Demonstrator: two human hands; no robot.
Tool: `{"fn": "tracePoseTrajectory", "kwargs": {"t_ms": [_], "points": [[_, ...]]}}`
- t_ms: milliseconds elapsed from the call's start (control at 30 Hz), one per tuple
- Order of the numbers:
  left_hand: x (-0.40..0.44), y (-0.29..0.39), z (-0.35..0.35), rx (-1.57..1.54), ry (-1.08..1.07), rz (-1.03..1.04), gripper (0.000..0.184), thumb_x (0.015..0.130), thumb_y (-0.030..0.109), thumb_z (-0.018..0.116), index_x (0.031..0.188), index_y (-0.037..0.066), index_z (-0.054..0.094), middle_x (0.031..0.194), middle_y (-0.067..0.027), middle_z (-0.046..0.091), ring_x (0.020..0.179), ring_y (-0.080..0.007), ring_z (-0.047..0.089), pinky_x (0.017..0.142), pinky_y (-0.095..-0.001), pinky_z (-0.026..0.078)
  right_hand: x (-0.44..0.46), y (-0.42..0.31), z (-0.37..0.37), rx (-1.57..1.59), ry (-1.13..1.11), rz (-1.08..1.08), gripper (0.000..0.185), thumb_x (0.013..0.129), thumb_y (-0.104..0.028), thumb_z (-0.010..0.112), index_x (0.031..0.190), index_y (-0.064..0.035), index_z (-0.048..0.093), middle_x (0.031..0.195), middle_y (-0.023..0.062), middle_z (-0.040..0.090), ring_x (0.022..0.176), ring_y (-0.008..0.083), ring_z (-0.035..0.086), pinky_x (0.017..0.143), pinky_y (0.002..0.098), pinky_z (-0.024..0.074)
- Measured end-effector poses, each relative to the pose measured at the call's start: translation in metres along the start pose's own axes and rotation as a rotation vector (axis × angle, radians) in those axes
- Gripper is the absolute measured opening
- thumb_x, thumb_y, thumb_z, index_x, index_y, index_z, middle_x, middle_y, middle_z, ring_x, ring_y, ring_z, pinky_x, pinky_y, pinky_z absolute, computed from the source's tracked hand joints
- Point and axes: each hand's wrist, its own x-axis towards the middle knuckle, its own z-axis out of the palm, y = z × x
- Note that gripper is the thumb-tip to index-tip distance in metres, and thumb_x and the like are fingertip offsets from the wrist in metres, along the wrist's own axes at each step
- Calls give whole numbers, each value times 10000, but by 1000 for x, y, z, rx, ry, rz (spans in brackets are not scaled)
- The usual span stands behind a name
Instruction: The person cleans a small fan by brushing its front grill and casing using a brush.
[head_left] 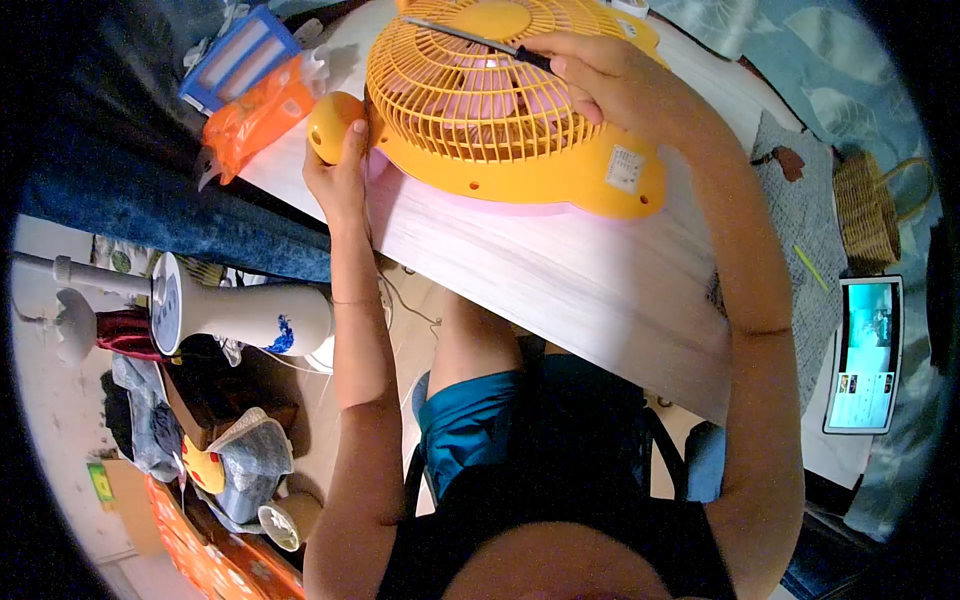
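A yellow electric fan with a round wire grille lies on the white tabletop. Pinkish blades show through the grille. My left hand grips the rounded yellow knob-like part at the fan's left side, thumb on top. My right hand is over the grille's right side, fingers closed around the black handle of a screwdriver. Its metal shaft points to the upper left, across the grille. I cannot tell whether the tip touches the fan. Screw holes and a white label mark the yellow casing.
An orange plastic bag and a blue-framed box lie left of the fan. At the right are a wicker basket, a grey mat and a lit phone-like screen. A white appliance stands below left.
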Motion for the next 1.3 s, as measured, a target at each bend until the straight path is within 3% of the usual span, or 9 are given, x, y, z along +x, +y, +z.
{"fn": "tracePoseTrajectory", "kwargs": {"t_ms": [167, 300, 367, 467, 567, 667, 867, 1167, 1300], "points": [[8, -14, 0, -71, -20, 42, 351, 801, 167, 637, 1081, -15, 531, 1010, -95, 592, 879, -160, 573, 771, -267, 460, -4, 4, -5, 166, -159, -55, 302, 918, -137, 380, 1185, -83, 509, 519, -2, 423, 426, 54, 387, 418, 205, 322], [3, -8, 1, -176, -23, -6, 369, 783, 145, 662, 1079, -17, 514, 1005, -86, 580, 885, -138, 550, 773, -252, 443, 4, 21, 5, -247, 177, -327, 291, 904, -124, 403, 1168, -75, 516, 550, 17, 460, 456, 75, 426, 436, 218, 350], [4, -15, -1, -222, -35, -15, 369, 787, 135, 655, 1088, -14, 503, 1015, -86, 576, 897, -139, 548, 783, -252, 441, 5, 29, 19, -176, 255, -419, 289, 901, -129, 408, 1162, -65, 515, 574, 38, 496, 476, 107, 453, 466, 240, 382], [-1, -6, 1, -140, -50, -4, 362, 791, 113, 646, 1098, -8, 496, 1023, -86, 574, 904, -143, 550, 792, -255, 442, -5, -3, 1, -147, -9, -174, 297, 893, -137, 421, 1166, -54, 503, 624, 79, 551, 531, 174, 505, 536, 290, 418], [0, -19, -2, -298, -120, -46, 409, 788, 124, 644, 1148, 22, 480, 1074, -88, 565, 943, -169, 553, 821, -282, 440, 8, 29, 12, -306, 365, -428, 314, 883, -158, 442, 1176, -58, 494, 653, 104, 574, 576, 222, 531, 577, 328, 419], [-5, 1, -1, -88, -78, -27, 419, 787, 121, 645, 1157, 21, 476, 1087, -91, 560, 956, -164, 549, 829, -276, 435, -7, -3, 14, -226, 97, -90, 320, 876, -166, 447, 1166, -37, 494, 720, 135, 592, 621, 227, 559, 598, 316, 430], [-6, 1, 0, -101, -85, -15, 421, 798, 119, 631, 1170, 12, 466, 1090, -90, 559, 968, -157, 543, 836, -268, 429, -1, 7, 18, -100, 197, -268, 304, 880, -163, 440, 1157, -54, 507, 697, 146, 577, 607, 200, 554, 590, 311, 430], [-5, -4, -1, -126, -90, 12, 420, 802, 118, 628, 1173, 14, 461, 1085, -89, 562, 958, -157, 548, 823, -263, 435, -7, -9, 22, -78, 51, -126, 288, 891, -162, 428, 1137, -40, 515, 698, 130, 571, 605, 190, 551, 573, 308, 434], [-2, -10, -4, -160, -111, -18, 411, 801, 109, 627, 1168, 18, 465, 1079, -87, 565, 953, -158, 550, 823, -267, 439, 0, 12, 24, -193, 222, -147, 284, 882, -165, 445, 1144, -78, 512, 658, 139, 557, 549, 227, 540, 541, 335, 435]]}}
